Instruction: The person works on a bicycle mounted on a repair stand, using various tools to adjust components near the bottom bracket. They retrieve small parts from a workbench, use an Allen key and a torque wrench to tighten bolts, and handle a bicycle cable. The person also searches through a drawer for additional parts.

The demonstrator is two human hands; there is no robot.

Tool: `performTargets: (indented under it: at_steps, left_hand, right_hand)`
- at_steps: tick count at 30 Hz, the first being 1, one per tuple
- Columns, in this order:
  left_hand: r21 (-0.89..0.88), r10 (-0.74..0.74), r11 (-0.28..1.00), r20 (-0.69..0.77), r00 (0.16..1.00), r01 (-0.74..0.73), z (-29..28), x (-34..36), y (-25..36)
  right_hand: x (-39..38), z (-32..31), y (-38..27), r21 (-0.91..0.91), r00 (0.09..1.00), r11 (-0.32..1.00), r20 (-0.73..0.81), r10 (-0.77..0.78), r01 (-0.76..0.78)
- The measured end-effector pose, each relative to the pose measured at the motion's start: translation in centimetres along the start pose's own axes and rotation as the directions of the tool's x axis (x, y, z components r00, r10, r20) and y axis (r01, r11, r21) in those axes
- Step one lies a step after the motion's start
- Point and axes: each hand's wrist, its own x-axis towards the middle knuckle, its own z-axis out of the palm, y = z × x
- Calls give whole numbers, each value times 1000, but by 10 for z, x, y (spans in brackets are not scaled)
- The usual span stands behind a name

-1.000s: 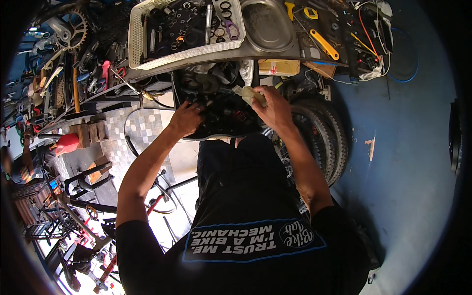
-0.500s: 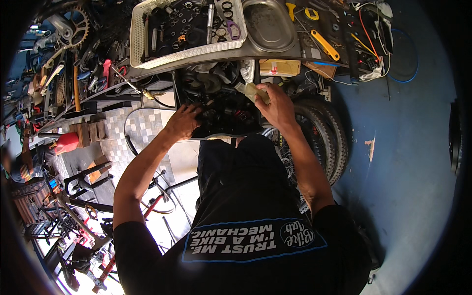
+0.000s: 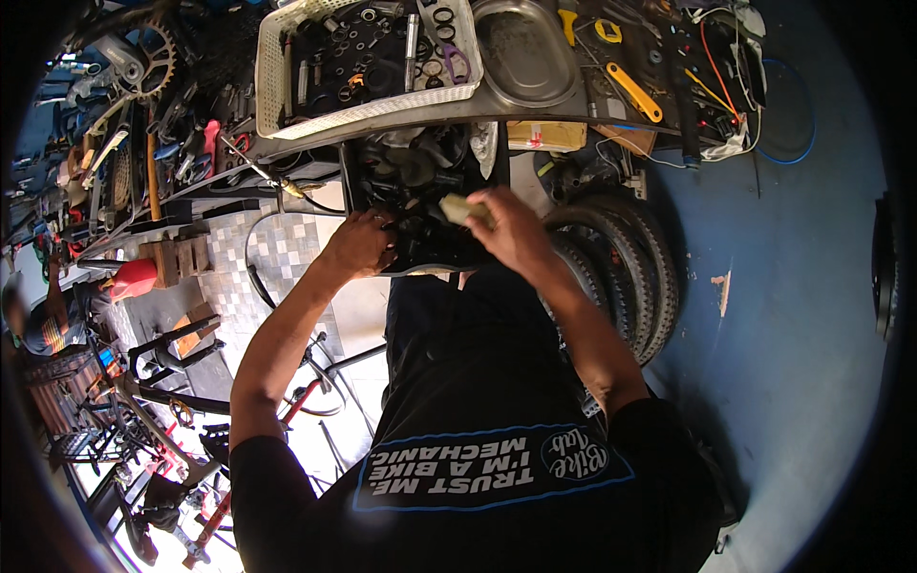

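Observation:
An open black drawer, full of dark parts, juts out under the bench just ahead of my body. My left hand curls over the drawer's left side near its front corner; its fingertips are partly lost against the dark contents. Above the drawer's right half, my right hand grips a small pale-yellow block-shaped piece, perhaps a packet; its exact kind is unclear. A clear plastic bag lies at the drawer's back right.
On the workbench stand a white basket of rings and small parts and an oval metal tray. Tools crowd the bench's left end. Bicycle tyres stand right of the drawer. Another person is at far left, near bike frames.
My right hand has moved left and slightly nearer with the pale-yellow piece, now over the drawer. My left hand's fingers have curled in more at the drawer's side.

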Motion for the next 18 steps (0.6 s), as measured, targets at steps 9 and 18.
performTargets:
  at_steps: [9,18]
  left_hand:
    - [15,176,984,-286,942,-179,-11,88,57]
    - [211,206,964,-203,957,-163,49,159,74]
  right_hand:
    - [-75,32,-9,-339,912,926,410,-16,169]
    - [-84,33,-1,-326,917,941,395,51,88]
